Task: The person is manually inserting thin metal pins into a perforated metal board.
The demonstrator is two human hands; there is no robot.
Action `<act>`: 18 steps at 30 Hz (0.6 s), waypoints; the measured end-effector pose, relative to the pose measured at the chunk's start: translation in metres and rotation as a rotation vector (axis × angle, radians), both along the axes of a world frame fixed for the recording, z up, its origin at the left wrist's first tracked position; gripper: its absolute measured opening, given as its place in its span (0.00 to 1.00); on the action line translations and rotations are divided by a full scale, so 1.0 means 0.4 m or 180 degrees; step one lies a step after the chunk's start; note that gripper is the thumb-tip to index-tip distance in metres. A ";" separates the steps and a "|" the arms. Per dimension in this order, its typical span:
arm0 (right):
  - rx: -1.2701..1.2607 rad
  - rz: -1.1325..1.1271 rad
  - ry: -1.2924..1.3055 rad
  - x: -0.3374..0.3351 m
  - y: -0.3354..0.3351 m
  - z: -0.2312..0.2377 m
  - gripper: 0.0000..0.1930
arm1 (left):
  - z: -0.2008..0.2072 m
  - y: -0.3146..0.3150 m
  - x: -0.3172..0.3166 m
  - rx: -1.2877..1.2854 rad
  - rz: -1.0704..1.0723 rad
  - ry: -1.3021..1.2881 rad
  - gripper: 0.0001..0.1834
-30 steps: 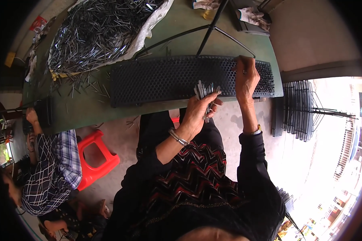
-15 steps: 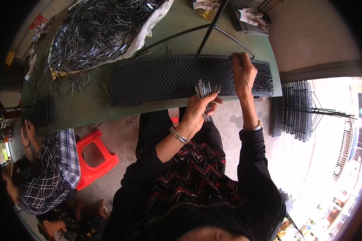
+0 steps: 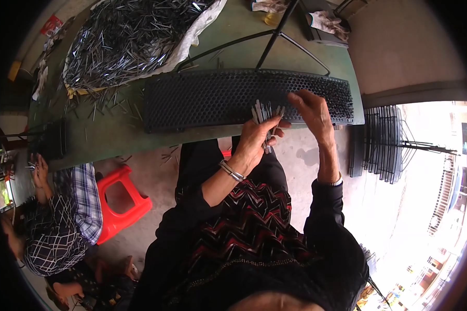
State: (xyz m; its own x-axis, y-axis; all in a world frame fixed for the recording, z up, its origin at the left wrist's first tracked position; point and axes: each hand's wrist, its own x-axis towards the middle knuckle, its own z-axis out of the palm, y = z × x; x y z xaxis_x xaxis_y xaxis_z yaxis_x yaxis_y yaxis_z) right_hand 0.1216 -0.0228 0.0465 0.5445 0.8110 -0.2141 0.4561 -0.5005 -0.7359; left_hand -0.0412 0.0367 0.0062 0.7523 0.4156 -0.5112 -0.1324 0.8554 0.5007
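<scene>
In my left hand (image 3: 252, 141) is a bundle of thin metal strips (image 3: 265, 111), gripped upright at the front edge of a long black perforated panel (image 3: 207, 96). The panel lies on a green table, its face covered with rows of small holes. Many dark strip ends (image 3: 341, 98) stick up from the holes at its right end. Over that part hovers my right hand (image 3: 316, 115), just right of the bundle. Its fingers are loosely bent and a little apart, with no strip showing between them.
A large heap of loose metal strips (image 3: 129, 41) lies on white sheeting at the far left. Black rods (image 3: 267, 52) rise behind the panel. Gloves (image 3: 327, 25) lie at the back right. A red stool (image 3: 122, 202) and a co-worker (image 3: 57, 228) are at left; stacked black racks (image 3: 384, 142) stand right.
My right hand has come back from the panel's far edge, down and toward the bundle. My left hand keeps its hold on the strips, almost unmoved.
</scene>
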 end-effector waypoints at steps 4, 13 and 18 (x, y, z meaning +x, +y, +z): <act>0.0667 0.0260 0.0591 -0.038 -0.041 -0.001 0.07 | 0.029 -0.001 0.010 0.0086 -0.0105 0.0029 0.09; 0.1599 -0.1092 -0.1600 0.059 0.060 -0.072 0.06 | -0.003 0.000 0.032 -0.0177 -0.0008 0.0020 0.11; 0.1515 -0.0792 -0.1933 0.072 0.085 -0.120 0.04 | 0.001 0.003 0.030 -0.0188 -0.0050 0.0127 0.12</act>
